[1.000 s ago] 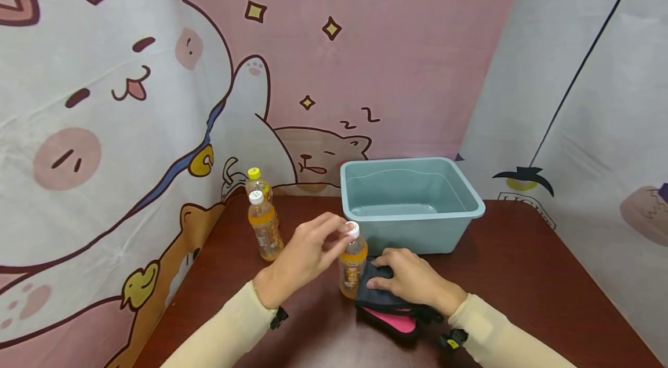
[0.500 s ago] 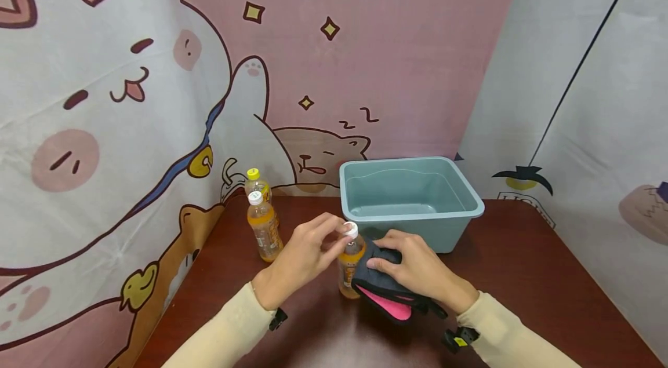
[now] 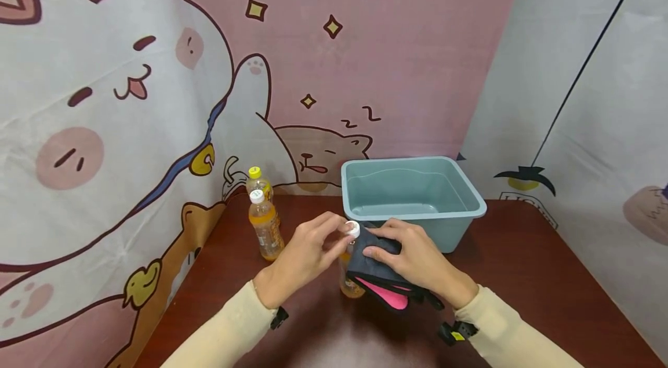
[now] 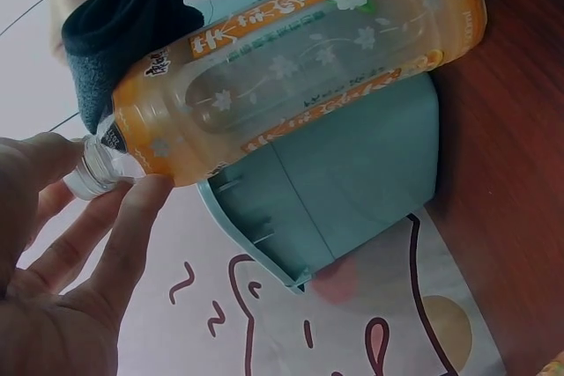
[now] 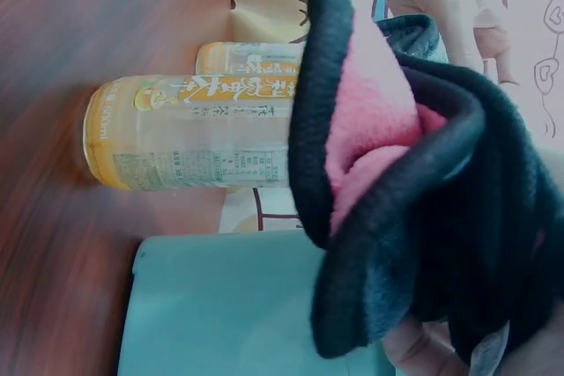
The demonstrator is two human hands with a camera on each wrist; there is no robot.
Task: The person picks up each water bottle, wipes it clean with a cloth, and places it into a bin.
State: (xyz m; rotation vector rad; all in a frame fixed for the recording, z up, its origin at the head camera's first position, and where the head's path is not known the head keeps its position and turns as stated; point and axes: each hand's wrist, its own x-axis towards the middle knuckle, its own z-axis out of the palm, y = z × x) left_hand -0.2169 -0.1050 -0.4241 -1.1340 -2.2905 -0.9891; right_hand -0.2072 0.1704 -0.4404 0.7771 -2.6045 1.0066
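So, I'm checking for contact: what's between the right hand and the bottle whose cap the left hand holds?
The dark cloth, partly pink, as the head view shows.

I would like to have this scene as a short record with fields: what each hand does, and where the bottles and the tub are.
left hand: pinches the white cap of the near bottle
right hand: grips a cloth, dark with pink inside, at the near bottle's upper part
near bottle: upright on the table, partly hidden by the cloth
other bottles: two, upright, farther left; one cap white, one yellow
tub: blue-green, on the table, behind the near bottle and to its right
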